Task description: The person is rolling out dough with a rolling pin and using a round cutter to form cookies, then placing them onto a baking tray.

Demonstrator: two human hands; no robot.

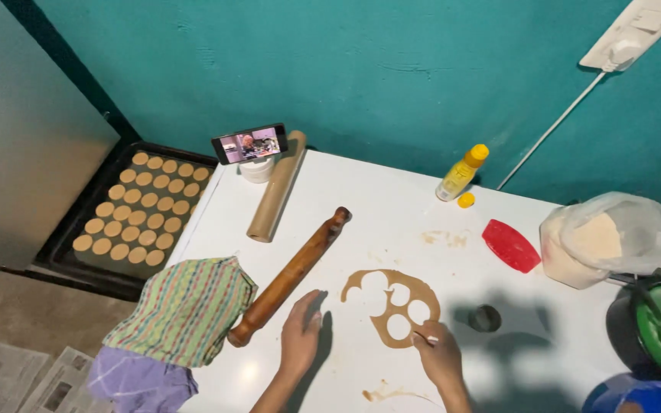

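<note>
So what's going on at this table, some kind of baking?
A person is working a rolled-out sheet of brown dough on a white table. Round holes are already cut in it. The right hand touches the sheet's lower edge, and the left hand rests flat beside a wooden rolling pin. A dark tray full of cut rounds sits on the floor.

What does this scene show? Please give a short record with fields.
left hand: flat on the white table, beside the rolling pin
right hand: fingers at the edge of the rolled dough, pinching a small white thing
dough: thin brown sheet with round holes cut out
tray: dark, on the floor, rows of round dough discs
nearby: round cutter, red scraper
</note>
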